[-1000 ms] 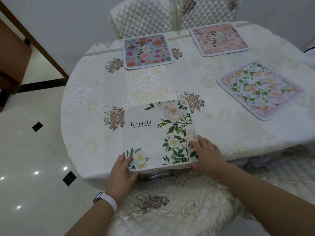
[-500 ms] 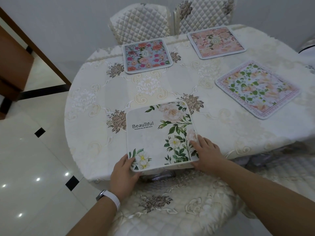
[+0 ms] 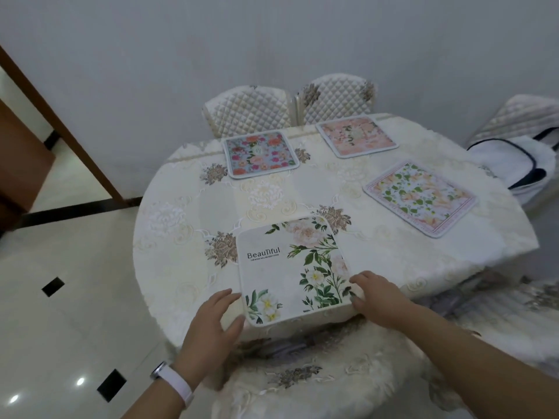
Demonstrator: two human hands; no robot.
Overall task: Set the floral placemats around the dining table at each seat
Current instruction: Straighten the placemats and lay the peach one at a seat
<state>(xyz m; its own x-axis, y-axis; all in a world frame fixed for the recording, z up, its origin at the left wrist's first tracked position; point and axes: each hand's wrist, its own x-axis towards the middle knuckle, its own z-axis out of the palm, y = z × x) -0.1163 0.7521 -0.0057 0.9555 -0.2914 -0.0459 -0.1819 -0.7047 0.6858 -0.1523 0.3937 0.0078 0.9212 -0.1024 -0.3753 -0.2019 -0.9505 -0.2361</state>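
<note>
Four mats lie flat on the bench (image 3: 181,237): blue placemat (image 3: 260,154) and pink placemat (image 3: 357,137) at the far side, green-leafed placemat (image 3: 419,198) at right, and white placemat (image 3: 272,273) at the near rim. The white one is roughly square with no clear long axis. Its "Beautiful" lettering reads toward the person, slanting slightly up to the right. The left hand (image 3: 211,325) touches its near-left corner and the right hand (image 3: 379,297) its near-right corner. Each grip is loose, fingers nearly straight, clamped on nothing.

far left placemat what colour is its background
The far left placemat is light blue with pink and orange flowers, head view.
</note>
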